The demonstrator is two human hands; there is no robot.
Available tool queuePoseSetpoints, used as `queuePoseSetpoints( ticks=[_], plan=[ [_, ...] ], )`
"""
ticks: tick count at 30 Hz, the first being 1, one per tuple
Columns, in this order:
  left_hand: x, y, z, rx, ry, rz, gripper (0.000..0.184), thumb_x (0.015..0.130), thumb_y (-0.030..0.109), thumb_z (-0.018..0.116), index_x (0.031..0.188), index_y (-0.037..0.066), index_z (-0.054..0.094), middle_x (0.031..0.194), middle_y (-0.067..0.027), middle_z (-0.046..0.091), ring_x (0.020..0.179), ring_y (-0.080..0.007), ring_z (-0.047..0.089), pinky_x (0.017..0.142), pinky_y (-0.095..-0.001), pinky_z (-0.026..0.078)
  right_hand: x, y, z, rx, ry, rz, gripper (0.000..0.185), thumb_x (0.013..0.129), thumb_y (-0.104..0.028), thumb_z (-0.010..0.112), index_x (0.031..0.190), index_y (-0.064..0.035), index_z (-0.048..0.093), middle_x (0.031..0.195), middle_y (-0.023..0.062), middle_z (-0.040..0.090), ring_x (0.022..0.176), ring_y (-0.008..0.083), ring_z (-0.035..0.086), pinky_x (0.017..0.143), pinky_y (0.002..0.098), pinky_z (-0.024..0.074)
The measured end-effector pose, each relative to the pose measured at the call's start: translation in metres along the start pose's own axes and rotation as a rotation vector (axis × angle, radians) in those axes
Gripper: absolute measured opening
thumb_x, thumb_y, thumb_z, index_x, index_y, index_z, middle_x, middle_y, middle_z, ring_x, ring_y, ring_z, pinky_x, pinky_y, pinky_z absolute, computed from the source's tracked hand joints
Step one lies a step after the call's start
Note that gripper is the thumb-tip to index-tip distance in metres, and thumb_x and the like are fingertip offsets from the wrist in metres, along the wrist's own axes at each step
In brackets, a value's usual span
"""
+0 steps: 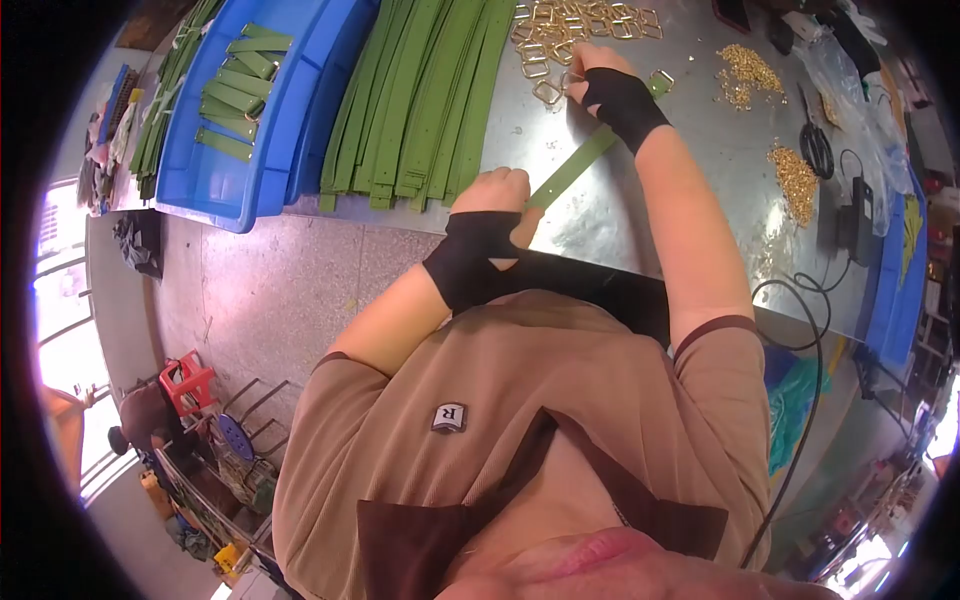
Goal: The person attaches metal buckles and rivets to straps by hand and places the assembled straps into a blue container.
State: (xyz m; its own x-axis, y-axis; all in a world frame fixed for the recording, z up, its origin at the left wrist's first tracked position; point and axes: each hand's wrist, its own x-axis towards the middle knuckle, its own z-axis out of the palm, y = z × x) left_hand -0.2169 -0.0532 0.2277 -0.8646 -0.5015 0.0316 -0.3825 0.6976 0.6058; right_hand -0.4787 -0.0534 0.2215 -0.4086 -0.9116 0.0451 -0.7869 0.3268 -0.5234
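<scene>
Head view: the left hand (490, 215) and right hand (612, 98) grip a green strap (578, 168) over the metal surface (600, 225), their fingers partly hiding it; a shirt badge (449, 417) reads "R".

A long, flat green strap (580, 168) slants across the desk (600, 225), its far end at a gold-toned buckle (661, 82).

I'm seeing 1 red stool (188, 380) on the floor at left, with a blue disc (236, 437) near it. Over on the right I've got black looped handles (817, 152) near crumpled clear plastic (838, 75), a black adapter (859, 210) on the metal table (715, 190), and green-teal plastic (793, 405) below the edge beside a black cable (800, 440).
</scene>
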Motion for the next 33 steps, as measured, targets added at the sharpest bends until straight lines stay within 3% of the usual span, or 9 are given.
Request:
queuePoseSetpoints(
  ticks=[4,6,7,12,15,19,24,31,33],
  plan=[
    [0.006,0.004,0.005,0.085,0.009,0.002,0.020,0.082,0.019,0.064,0.087,0.002,0.055,0.078,-0.0172,0.058,0.076,-0.0383,0.058,0.069,-0.0456,0.046,-0.024,-0.002,-0.007,0.099,0.050,0.014,0.022,0.079,-0.014,0.068,0.097,-0.0023,0.063,0.087,0.0179,0.070,0.079,0.0346,0.069,0.074,0.0409,0.0556],
    [0.005,0.008,0.008,0.108,0.019,-0.006,0.020,0.081,0.019,0.063,0.087,0.002,0.054,0.078,-0.0173,0.059,0.076,-0.0392,0.059,0.069,-0.0463,0.046,-0.053,0.002,-0.010,0.864,-0.030,0.197,0.018,0.084,-0.014,0.068,0.096,-0.0002,0.062,0.083,0.0118,0.068,0.071,0.0206,0.067,0.066,0.0305,0.0545],
    [0.008,0.011,0.008,0.091,-0.013,-0.079,0.020,0.081,0.019,0.063,0.089,0.002,0.055,0.078,-0.0176,0.060,0.076,-0.0396,0.060,0.069,-0.0468,0.047,-0.073,0.001,-0.019,1.006,-0.009,0.186,0.020,0.089,-0.014,0.067,0.100,0.0021,0.063,0.080,0.0070,0.066,0.068,0.0112,0.064,0.062,0.0236,0.0523],
    [0.016,0.015,0.006,0.016,-0.069,-0.137,0.024,0.081,0.018,0.061,0.097,0.001,0.061,0.078,-0.0194,0.065,0.076,-0.0385,0.064,0.069,-0.0453,0.050,-0.160,0.016,-0.035,1.229,0.059,0.372,0.024,0.094,-0.012,0.063,0.110,0.0050,0.060,0.087,0.0085,0.067,0.072,0.0138,0.065,0.065,0.0250,0.0537],
    [0.020,0.026,0.007,0.075,-0.175,-0.120,0.027,0.079,0.028,0.064,0.086,0.001,0.063,0.076,-0.0182,0.064,0.073,-0.0377,0.063,0.068,-0.0450,0.049,-0.200,0.013,-0.035,1.425,0.174,0.418,0.020,0.095,-0.011,0.063,0.109,0.0030,0.061,0.089,0.0086,0.068,0.073,0.0141,0.065,0.065,0.0250,0.0538],
    [0.012,0.041,0.012,0.162,-0.113,-0.110,0.037,0.077,0.036,0.068,0.082,0.000,0.062,0.081,-0.0191,0.064,0.078,-0.0366,0.062,0.069,-0.0443,0.048,-0.238,0.012,-0.028,1.589,0.273,0.400,0.015,0.094,-0.009,0.064,0.106,0.0006,0.062,0.086,0.0080,0.067,0.072,0.0135,0.065,0.063,0.0241,0.0522],
    [-0.006,0.056,0.015,0.170,-0.128,-0.153,0.041,0.076,0.040,0.070,0.084,0.000,0.062,0.083,-0.0189,0.064,0.082,-0.0369,0.063,0.072,-0.0441,0.049,-0.274,0.009,-0.011,1.402,0.288,0.278,0.011,0.094,-0.008,0.063,0.101,0.0004,0.060,0.072,0.0013,0.056,0.057,0.0058,0.049,0.053,0.0215,0.0380],
    [0.000,0.059,0.025,0.119,-0.087,-0.157,0.034,0.072,0.031,0.069,0.083,0.000,0.062,0.075,-0.0209,0.062,0.075,-0.0365,0.062,0.069,-0.0425,0.049,-0.306,-0.013,-0.008,1.363,0.228,0.380,0.008,0.096,-0.008,0.058,0.098,-0.0016,0.055,0.078,0.0052,0.061,0.057,0.0079,0.054,0.053,0.0212,0.0417],
    [0.003,0.055,0.027,0.009,-0.088,-0.107,0.031,0.075,0.027,0.069,0.085,-0.001,0.062,0.071,-0.0157,0.062,0.071,-0.0313,0.063,0.067,-0.0391,0.050,-0.310,-0.011,-0.004,1.403,0.216,0.365,0.008,0.096,-0.008,0.059,0.098,-0.0019,0.055,0.080,0.0063,0.062,0.058,0.0087,0.056,0.053,0.0215,0.0429]
  ],
)
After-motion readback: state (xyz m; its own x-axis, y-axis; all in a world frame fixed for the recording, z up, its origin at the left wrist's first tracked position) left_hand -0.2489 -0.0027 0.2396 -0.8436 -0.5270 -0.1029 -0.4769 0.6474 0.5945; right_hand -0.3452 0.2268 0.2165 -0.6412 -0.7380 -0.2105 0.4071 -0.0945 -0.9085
